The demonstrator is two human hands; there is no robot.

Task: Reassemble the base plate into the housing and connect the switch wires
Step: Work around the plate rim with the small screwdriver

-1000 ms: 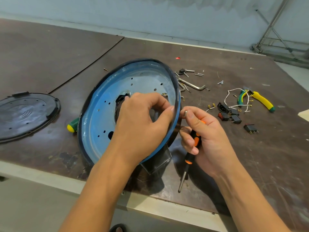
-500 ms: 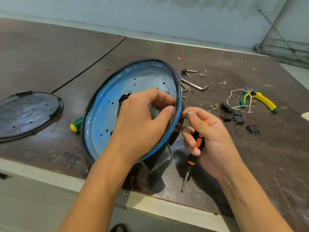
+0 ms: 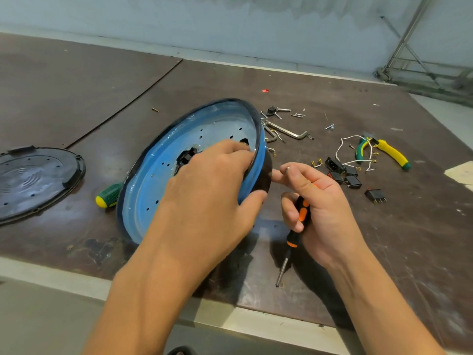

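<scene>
Scuffed desk (image 3: 384, 252): blue base plate (image 3: 153, 190) held tilted in black housing (image 3: 266, 172), rim clamped in fingers of left hand (image 3: 212, 190). Right hand (image 3: 325, 201) fingers curled on screwdriver (image 3: 298, 219), small fastener (image 3: 288, 169) pinched. Step judged: plate fastening; next, fastener alignment required.

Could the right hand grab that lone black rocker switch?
Likely not: the path to the black rocker switch is free, but the right hand holds an orange-and-black screwdriver and pinches a metal ring.

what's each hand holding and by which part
Left hand grips the blue housing by its right rim, thumb outside. Right hand holds the screwdriver by its handle and pinches a small metal piece at its fingertips.
</scene>
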